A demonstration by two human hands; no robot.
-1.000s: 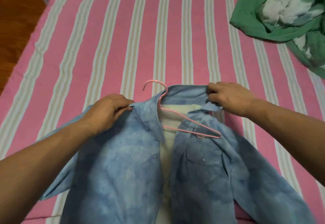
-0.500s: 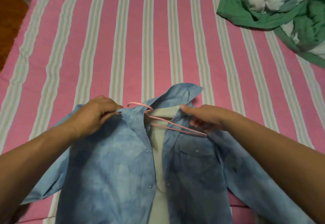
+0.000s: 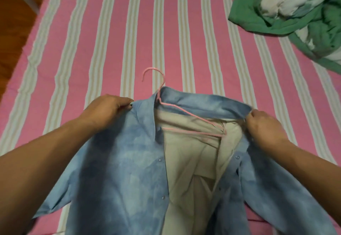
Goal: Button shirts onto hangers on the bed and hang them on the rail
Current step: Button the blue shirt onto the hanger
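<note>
Head view: a crumpled green garment (image 3: pixel 287 11) lies at the far right corner of the striped bed (image 3: pixel 110 32), well apart from the work. The left hand (image 3: pixel 106 112) pinches the blue shirt (image 3: pixel 125 170) at its shoulder, fingers curled; the right hand (image 3: pixel 263 126) grips the collar's other end. The shirt lies open at the near edge — pale lining showing, pink hanger (image 3: pixel 184 116) inside, hook poking out.

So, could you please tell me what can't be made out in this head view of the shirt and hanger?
- Hanger: its left half is hidden under the shirt front.
- Shirt: hem cut off by the bottom edge; the lower buttons are too small and blurred to count.
- Left hand and right hand: fingertips curl into the cloth, out of sight.
- Green cloth: cut off by the right edge.
</note>
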